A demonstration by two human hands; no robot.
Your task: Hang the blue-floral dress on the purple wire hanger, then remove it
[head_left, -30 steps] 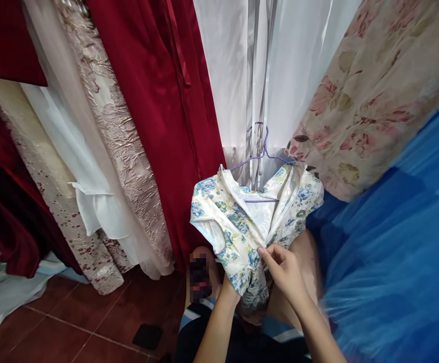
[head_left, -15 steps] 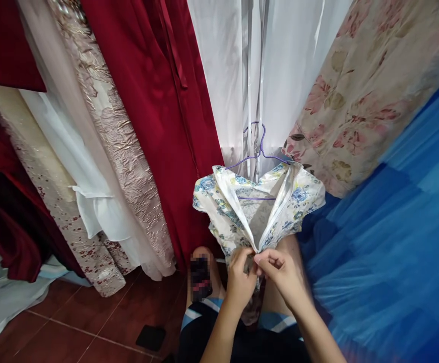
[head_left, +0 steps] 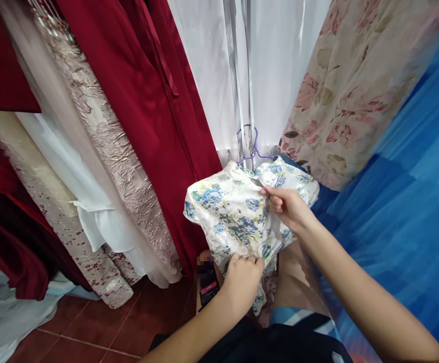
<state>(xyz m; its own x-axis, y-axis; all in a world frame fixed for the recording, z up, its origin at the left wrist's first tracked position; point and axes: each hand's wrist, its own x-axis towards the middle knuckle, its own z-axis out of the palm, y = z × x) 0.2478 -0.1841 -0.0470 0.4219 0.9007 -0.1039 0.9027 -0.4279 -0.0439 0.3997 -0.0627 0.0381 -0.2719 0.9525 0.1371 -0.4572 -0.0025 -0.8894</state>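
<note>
A white floral dress (head_left: 234, 217) with blue flowers hangs on a purple wire hanger (head_left: 256, 146) in front of me. Its V-shaped opening is closed along most of its length, leaving a small gap near the collar. My right hand (head_left: 289, 206) pinches at the upper end of this closure, at the zipper pull, which the fingertips mostly hide. Lower down, my left hand (head_left: 244, 280) is closed on the dress fabric beside the closure line. The dress's lower part drops between my legs, partly behind my left hand.
Dark red dresses (head_left: 139, 101), a textured pinkish one (head_left: 117, 141) and others hang at left. A white gown (head_left: 204, 60) hangs behind, with a pink-flowered one (head_left: 332, 111) and blue tulle (head_left: 400, 201) at right. A dark phone-like object (head_left: 208, 287) rests on my leg, partly pixelated.
The right hand has moved up from the waist to near the collar, and the opening has closed along that path. My left hand stays low, gripping fabric.
</note>
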